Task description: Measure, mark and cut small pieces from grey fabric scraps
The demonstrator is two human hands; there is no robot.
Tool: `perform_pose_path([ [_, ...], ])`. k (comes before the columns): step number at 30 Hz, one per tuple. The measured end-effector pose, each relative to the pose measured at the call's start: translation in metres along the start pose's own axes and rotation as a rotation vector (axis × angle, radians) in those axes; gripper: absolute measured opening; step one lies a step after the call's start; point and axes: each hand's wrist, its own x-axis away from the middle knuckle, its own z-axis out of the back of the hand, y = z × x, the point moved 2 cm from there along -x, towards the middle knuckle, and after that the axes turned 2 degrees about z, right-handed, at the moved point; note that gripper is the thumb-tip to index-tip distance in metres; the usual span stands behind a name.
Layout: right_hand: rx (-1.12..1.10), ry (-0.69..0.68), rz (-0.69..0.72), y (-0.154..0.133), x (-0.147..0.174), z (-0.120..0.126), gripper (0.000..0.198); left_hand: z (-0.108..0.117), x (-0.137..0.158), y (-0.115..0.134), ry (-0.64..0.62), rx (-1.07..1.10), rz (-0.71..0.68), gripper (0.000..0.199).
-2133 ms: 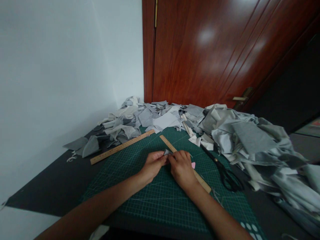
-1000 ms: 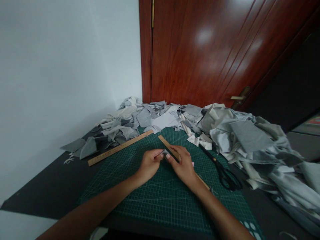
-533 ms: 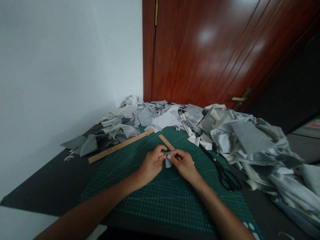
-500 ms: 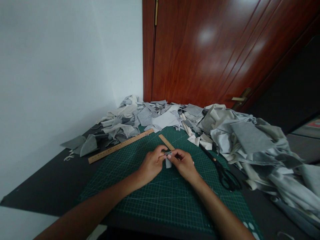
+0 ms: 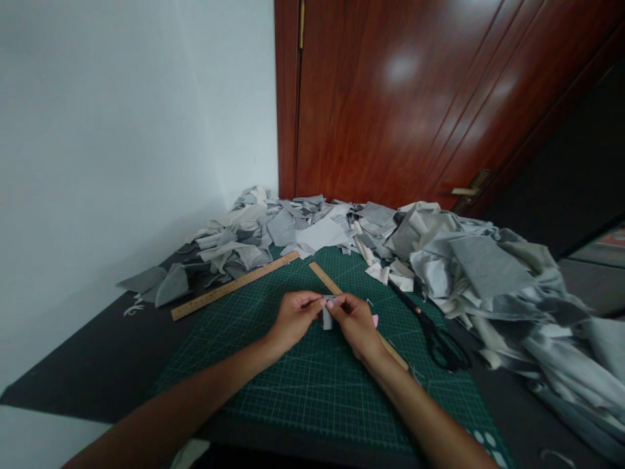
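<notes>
Between my two hands is a small grey piece of fabric, pinched at its upper edge and hanging down a little over the mat. My left hand grips its left side between thumb and fingers. On the other side, my right hand pinches it with the thumb on top. A wooden ruler runs slantwise beneath my right hand and comes out past the wrist. Close to the right fingers lies a small pink piece, partly hidden. Under everything is a green cutting mat.
Black-handled scissors lie on the mat's right side. A second wooden ruler rests at the left. Heaped grey and white fabric scraps line the back and right, below a wooden door. A white wall borders the left.
My left fingers have shifted from lying over the fabric to pinching its upper left edge. The fabric's upper edge now spans between both hands. The pink piece shows more beside my right hand.
</notes>
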Motion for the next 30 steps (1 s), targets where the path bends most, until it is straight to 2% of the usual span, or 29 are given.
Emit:
perform_pose_path([
  [9, 0.013, 0.028, 0.005, -0.002, 0.0, 0.0, 0.024, 0.001, 0.004, -0.002, 0.023, -0.224, -0.132, 0.025],
  [18, -0.018, 0.016, 0.005, -0.005, 0.004, -0.004, 0.027, 0.0, 0.001, 0.0, 0.077, -0.11, -0.037, 0.024],
  [22, -0.078, -0.017, -0.019, -0.009, 0.004, -0.004, 0.028, 0.001, 0.002, 0.004, 0.098, -0.151, -0.066, 0.02],
  [30, -0.04, 0.04, 0.052, -0.006, 0.004, -0.002, 0.024, -0.002, 0.007, 0.011, 0.089, -0.268, -0.124, 0.022],
])
